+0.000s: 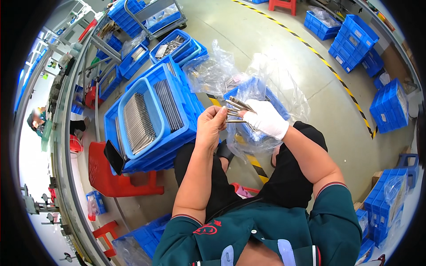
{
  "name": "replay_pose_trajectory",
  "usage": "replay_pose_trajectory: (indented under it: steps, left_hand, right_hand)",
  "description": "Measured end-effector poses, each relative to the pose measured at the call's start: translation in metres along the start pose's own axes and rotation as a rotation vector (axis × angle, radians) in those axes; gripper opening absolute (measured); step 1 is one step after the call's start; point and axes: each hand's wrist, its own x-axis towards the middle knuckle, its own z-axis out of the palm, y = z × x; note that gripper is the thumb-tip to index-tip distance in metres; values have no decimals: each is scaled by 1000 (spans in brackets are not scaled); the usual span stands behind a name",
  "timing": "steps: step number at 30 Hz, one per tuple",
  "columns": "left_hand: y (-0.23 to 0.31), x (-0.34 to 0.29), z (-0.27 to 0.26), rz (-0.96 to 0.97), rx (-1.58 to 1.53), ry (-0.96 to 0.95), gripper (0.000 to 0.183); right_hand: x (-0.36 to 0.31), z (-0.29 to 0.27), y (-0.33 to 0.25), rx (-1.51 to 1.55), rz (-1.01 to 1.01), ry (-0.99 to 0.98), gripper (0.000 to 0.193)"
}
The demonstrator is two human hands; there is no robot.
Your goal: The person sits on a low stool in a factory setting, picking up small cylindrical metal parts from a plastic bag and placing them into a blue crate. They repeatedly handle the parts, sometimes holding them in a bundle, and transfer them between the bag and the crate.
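Note:
My right hand (266, 119), in a white glove, is closed around a bunch of slim silver metal pieces (239, 105) whose ends fan out to the left. My bare left hand (212, 123) pinches thumb against fingers at the tip of one such piece (235, 121); its far end reaches toward the glove. Just beneath both hands stands a blue crate (279, 105) lined with clear plastic, with more metal pieces partly hidden under the film. Left of my left hand, a light-blue tray (163, 117) holds tightly packed rows of slim silver pieces.
The tray rests on stacked blue crates (188, 106), near a red stool (104, 170). Beyond lies a bin of loose metal parts (173, 46). Clear plastic bags (213, 66) spread over the floor. Blue crates (353, 42) line the right side; another person (40, 119) is at far left.

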Motion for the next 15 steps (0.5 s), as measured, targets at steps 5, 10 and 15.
replay_pose_trajectory:
  steps: [5, 10, 15]
  left_hand:
    - [4, -2, -3, -11, 81, -27, 17]
    - [6, -4, -3, 17, 144, -33, 17]
    - [1, -3, -5, -31, 128, -26, 18]
  right_hand:
    - [0, -1, 2, -60, -6, -3, 29]
    - [1, -4, 4, -62, -15, -37, 31]
    - [1, 2, 8, -13, 11, -22, 30]
